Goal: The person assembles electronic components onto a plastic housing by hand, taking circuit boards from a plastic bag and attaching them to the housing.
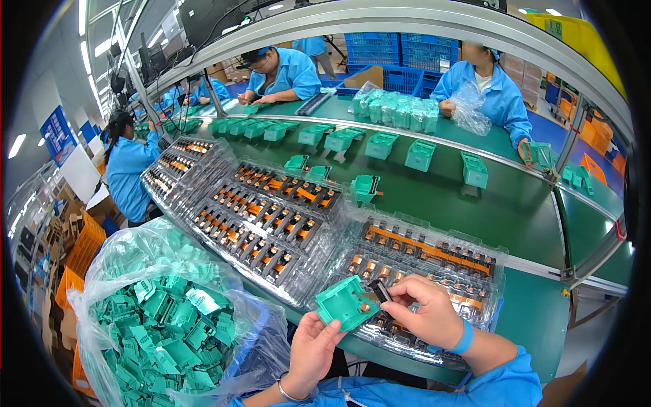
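My left hand [313, 349] is closed on a green plastic housing [337, 302], an open box shape tilted with its hollow side up. Just right of it, my right hand [430, 313] pinches a small black part [381, 290] between thumb and fingers. This part is close to the housing's right edge; whether they touch I cannot tell. Under and behind my right hand lies a clear plastic tray [434, 229] of small black parts with copper-coloured pieces and orange strips. My right hand hides some of its rows.
More filled clear trays [313, 252] lie to the left. A clear bag [102, 268] of loose green housings [180, 342] stands at lower left by a blue crate edge [254, 336]. Several housings [420, 157] line the green conveyor [434, 200]. Co-workers [485, 88] sit across; a metal frame [407, 26] spans overhead.
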### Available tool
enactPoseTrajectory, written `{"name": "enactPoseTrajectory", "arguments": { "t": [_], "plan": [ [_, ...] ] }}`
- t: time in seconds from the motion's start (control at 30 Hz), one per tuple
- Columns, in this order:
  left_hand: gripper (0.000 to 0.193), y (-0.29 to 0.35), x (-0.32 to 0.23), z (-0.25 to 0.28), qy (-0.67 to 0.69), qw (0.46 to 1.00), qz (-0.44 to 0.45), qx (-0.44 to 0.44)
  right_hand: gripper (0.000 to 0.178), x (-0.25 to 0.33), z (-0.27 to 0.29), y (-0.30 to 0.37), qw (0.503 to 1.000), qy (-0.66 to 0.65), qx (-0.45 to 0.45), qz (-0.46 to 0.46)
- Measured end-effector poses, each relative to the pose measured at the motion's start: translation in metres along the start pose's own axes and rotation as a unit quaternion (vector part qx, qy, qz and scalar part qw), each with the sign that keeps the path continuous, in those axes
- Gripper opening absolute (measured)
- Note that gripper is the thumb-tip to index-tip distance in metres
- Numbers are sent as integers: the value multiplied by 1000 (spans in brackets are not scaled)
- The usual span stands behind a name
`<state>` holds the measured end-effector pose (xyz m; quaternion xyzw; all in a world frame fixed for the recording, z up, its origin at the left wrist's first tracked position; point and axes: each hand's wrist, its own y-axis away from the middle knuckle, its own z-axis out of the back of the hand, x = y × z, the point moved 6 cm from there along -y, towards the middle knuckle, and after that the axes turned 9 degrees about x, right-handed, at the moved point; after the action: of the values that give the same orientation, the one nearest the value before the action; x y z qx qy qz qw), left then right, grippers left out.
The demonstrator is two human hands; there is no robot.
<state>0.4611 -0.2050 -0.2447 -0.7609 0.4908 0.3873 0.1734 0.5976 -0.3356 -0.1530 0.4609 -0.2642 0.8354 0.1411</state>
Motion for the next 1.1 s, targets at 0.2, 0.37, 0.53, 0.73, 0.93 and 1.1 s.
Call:
{"name": "enactPoseTrajectory", "arguments": {
  "t": [0.2,0.37,0.53,0.73,0.93,1.1],
  "plan": [
    [30,1,2,-3,-68,997,-27,14,16,-9,-3,0,999,35,9,-14],
    [32,2,0,-9,-68,997,-28,25,18,-18,-6,-1,998,43,30,-42],
    [31,3,-1,-12,-74,996,-31,48,19,-36,-8,0,988,-47,60,-133],
    [29,4,-3,-19,-105,992,-43,61,16,-52,-15,4,977,-112,93,-156],
    [28,7,-1,-20,-120,987,-51,88,22,-50,-21,5,954,-227,94,-169],
    [29,11,-5,-26,-181,976,-57,107,21,-52,-20,6,962,-160,136,-175]
  ]
}}
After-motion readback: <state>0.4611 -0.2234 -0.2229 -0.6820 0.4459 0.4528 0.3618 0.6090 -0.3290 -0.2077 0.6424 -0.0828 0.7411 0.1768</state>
